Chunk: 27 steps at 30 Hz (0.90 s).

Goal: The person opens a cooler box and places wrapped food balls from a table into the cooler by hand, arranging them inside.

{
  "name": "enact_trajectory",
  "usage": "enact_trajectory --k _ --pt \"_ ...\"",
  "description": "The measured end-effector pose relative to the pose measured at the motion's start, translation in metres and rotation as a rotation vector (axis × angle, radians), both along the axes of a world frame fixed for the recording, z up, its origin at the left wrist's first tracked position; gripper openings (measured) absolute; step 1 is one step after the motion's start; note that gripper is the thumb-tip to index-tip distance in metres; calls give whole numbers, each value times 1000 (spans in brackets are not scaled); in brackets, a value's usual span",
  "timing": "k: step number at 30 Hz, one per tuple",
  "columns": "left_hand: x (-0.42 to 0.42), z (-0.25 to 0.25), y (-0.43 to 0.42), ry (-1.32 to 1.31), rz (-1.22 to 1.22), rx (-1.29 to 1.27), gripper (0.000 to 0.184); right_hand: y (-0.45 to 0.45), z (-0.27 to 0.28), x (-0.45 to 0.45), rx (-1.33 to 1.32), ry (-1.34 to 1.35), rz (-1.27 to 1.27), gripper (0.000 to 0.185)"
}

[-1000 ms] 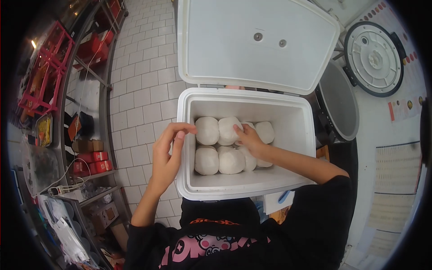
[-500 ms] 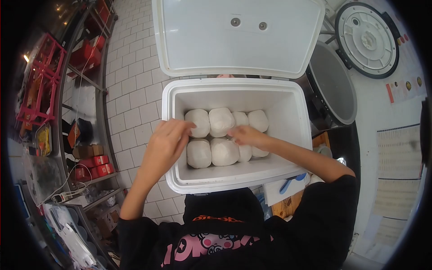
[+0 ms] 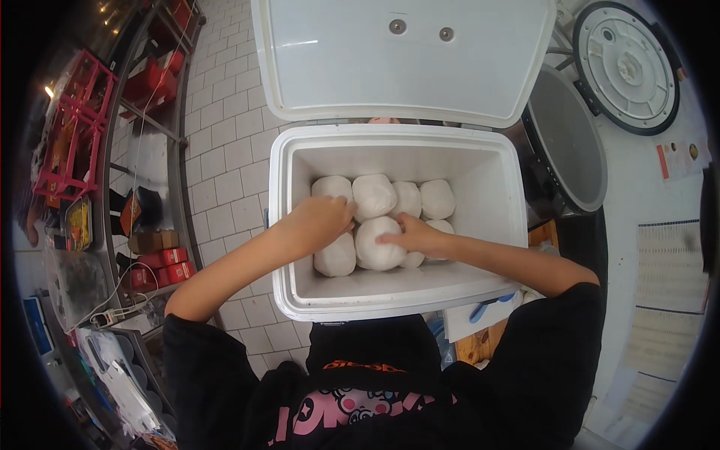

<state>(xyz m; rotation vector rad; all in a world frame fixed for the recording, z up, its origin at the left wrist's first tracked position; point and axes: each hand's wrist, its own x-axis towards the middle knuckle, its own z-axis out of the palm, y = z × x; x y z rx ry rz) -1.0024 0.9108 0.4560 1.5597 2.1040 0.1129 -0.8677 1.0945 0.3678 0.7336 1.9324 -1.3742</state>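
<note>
Pale square floor tiles [image 3: 219, 150] run between a metal shelf rack [image 3: 148, 161] on the left and a large round grey pot [image 3: 574, 142] on the right. Before the person stands a rectangular white plastic box [image 3: 405, 304], long axis crossing left to right, its flat white lid [image 3: 405, 79] raised at the far side. Smooth white dough-like balls [image 3: 437, 199] lie inside in a far and a near row, mostly toward the left end.

One rounded white dough-like ball [image 3: 375, 249], second from the left in the near row, lies between the hands and shows no clear long axis. The right hand [image 3: 421, 236] is nearer: it pinches the ball's right side, thumb over the top and a finger along the far edge. The left hand [image 3: 321, 223] curls over the left end, fingertips just left of the ball's far edge, beside the far row; whether they touch or grip anything, I cannot tell.
</note>
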Motion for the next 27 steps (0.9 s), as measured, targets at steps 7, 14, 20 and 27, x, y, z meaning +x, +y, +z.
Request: enact_trajectory --k 7,14,20,27 --pt "-16 -49 75 265 -426 360 25 -24 -8 -2 104 297 85 93" --pt "-22 -56 92 66 -727 -42 26 -6 24 -11 74 81 469 72" --pt "-26 -55 85 -72 -613 50 28 -4 45 -16 196 123 658 60" --pt "22 49 73 67 -361 281 35 5 177 126 754 884 -212 28"
